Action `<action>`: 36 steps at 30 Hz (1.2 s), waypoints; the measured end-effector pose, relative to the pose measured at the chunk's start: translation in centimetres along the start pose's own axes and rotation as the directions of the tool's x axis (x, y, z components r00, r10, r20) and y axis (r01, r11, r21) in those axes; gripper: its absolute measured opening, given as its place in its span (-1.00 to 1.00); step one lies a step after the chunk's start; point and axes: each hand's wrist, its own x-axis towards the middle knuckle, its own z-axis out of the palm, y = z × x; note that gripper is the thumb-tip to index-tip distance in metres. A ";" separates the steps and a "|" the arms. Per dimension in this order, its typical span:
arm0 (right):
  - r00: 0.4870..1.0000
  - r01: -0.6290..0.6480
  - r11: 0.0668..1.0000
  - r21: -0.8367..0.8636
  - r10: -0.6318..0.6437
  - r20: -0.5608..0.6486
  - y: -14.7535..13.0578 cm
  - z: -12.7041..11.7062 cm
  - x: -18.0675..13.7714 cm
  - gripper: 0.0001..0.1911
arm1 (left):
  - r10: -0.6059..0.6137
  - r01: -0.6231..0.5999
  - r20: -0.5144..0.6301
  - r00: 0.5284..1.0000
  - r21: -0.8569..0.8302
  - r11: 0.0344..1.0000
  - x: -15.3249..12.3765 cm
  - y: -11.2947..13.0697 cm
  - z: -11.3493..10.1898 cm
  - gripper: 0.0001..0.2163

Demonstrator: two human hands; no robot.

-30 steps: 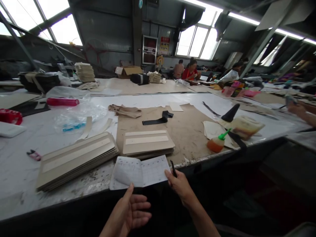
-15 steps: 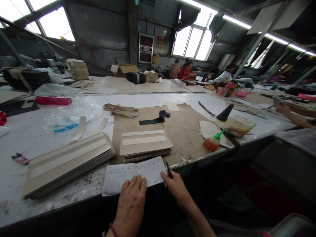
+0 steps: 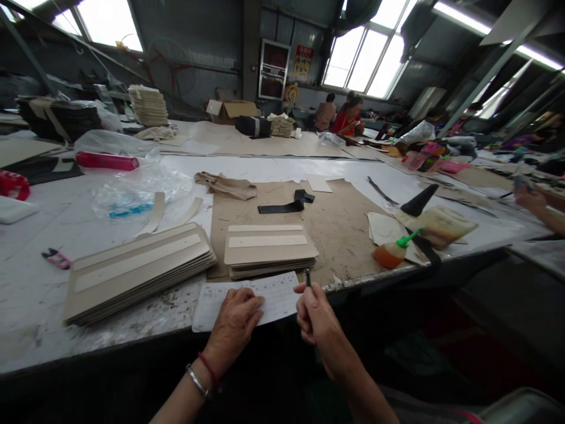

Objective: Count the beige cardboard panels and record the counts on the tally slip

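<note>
A white printed sheet (image 3: 273, 297) lies at the near edge of the long worktable (image 3: 53, 235). My left hand (image 3: 235, 322) rests palm down on the sheet's lower middle, fingers together and flat. My right hand (image 3: 314, 315) is closed round a dark pen (image 3: 308, 277), which points up beside the sheet's right edge. Just behind the sheet sits a small stack of tan card panels (image 3: 269, 248), and a longer stack (image 3: 136, 272) lies to the left.
A brown card mat (image 3: 339, 229) carries a black strap (image 3: 286, 206), an orange glue bottle with a green nozzle (image 3: 392, 252) and a tub (image 3: 441, 224). Plastic bags, a red tube (image 3: 106, 160) and pink snips (image 3: 55, 257) lie left. Other people work at the far end and right.
My left hand came up from below the table, palm turning down, and now presses on the sheet. My right hand has closed tighter and stood the pen upright. The view shifted slightly.
</note>
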 end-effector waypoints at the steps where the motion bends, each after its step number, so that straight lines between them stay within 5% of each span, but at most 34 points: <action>1: 0.998 -0.036 0.999 -0.016 0.037 0.052 0.1 0.9 0.2 -0.65 | -0.002 0.002 -0.009 1.000 -0.015 1.000 -0.1 0.0 0.0 -0.81; 5: 0.941 -0.240 0.952 -0.188 0.276 0.196 1.2 3.0 1.6 -0.81 | -0.017 0.016 -0.063 0.998 -0.020 1.000 -0.3 -0.4 0.3 -0.81; 10: 0.858 -0.302 0.868 -0.394 0.428 0.285 1.7 3.3 2.8 -0.76 | 0.021 -0.019 -0.061 0.998 0.033 0.999 -0.4 -0.8 0.3 -0.58; 15: 0.780 -0.387 0.871 -0.302 0.484 0.397 1.8 2.6 3.4 -0.68 | 0.040 -0.040 0.009 0.999 0.154 0.987 -0.3 -0.2 0.1 -0.83; 22: 0.711 -0.510 0.822 -0.253 0.568 0.414 1.5 1.3 2.2 -0.54 | 0.052 -0.101 0.146 0.988 0.356 0.929 0.2 0.3 0.4 -0.90; 28: 0.695 -0.574 0.792 -0.206 0.605 0.388 1.1 0.9 0.9 -0.57 | 0.093 -0.215 0.292 0.952 0.421 0.881 0.9 0.6 -0.4 -0.90; 36: 0.674 -0.629 0.763 -0.151 0.631 0.384 0.2 0.6 -0.3 -0.59 | 0.106 -0.244 0.311 0.944 0.449 0.859 0.7 1.1 -0.1 -0.89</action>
